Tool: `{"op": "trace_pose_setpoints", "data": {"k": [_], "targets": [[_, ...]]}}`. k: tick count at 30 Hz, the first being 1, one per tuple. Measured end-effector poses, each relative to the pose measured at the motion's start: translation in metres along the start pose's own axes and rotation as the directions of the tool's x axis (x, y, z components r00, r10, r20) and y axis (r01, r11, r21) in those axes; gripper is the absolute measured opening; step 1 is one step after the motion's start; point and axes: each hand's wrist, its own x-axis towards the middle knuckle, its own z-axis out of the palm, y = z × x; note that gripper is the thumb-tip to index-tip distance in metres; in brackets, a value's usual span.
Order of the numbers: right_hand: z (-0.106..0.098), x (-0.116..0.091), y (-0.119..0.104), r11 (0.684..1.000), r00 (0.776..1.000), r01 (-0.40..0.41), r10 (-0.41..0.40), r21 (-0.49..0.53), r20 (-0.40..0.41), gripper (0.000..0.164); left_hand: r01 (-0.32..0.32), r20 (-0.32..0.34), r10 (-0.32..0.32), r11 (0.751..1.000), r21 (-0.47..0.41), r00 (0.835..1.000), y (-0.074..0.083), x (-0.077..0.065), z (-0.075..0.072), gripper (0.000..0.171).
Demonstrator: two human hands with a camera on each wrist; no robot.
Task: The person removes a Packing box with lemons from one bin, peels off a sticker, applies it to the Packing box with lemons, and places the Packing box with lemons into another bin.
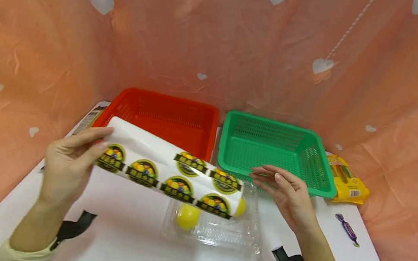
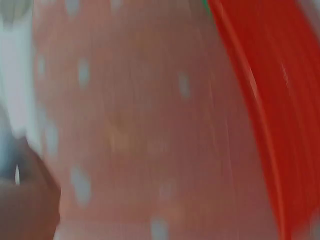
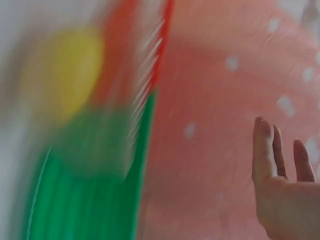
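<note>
My left hand pinches the left end of a white roll of stickers, printed with round fruit labels in black and yellow. The roll is held in the air, tilted down to the right. Beyond its right end, my right hand is raised with fingers extended, holding nothing. Under the roll, a clear plastic box stands on the table with two round yellow things, one at the left and one at the right, partly hidden. The left wrist view is blurred, showing part of the hand at its edge.
A red basket and a green basket stand side by side at the back. Right of the green one lie a yellow packet and a purple-wrapped candy. A pink curtain with white hearts closes off the back.
</note>
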Motion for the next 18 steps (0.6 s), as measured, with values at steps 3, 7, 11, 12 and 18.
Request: {"op": "trace_pose_setpoints", "data": {"k": [3,7,11,12,18], "targets": [[0.016,0.004,0.000,0.981,0.999,0.037,-0.033,0.190,-0.022,0.038,-0.058,-0.038,0.065,0.987,0.149,0.997,-0.032,-0.004,0.031,0.035],[0.030,0.006,-0.001,0.965,0.970,0.164,-0.119,0.207,-0.211,0.040,-0.085,-0.062,0.113,0.932,0.353,0.992,-0.066,-0.011,0.050,0.031],[0.036,0.009,-0.001,0.971,0.908,0.237,-0.212,0.025,-0.363,0.047,-0.015,-0.035,0.033,0.900,0.436,0.999,-0.084,-0.013,0.057,0.040],[0.036,0.010,-0.001,0.971,0.892,0.236,-0.228,-0.028,-0.390,0.047,0.008,-0.020,0.001,0.882,0.471,1.000,-0.086,-0.012,0.058,0.045],[0.034,0.012,0.005,0.969,0.869,0.209,-0.244,-0.128,-0.429,0.035,-0.104,0.257,-0.166,0.612,0.784,0.952,-0.084,0.013,0.076,0.049]]}}
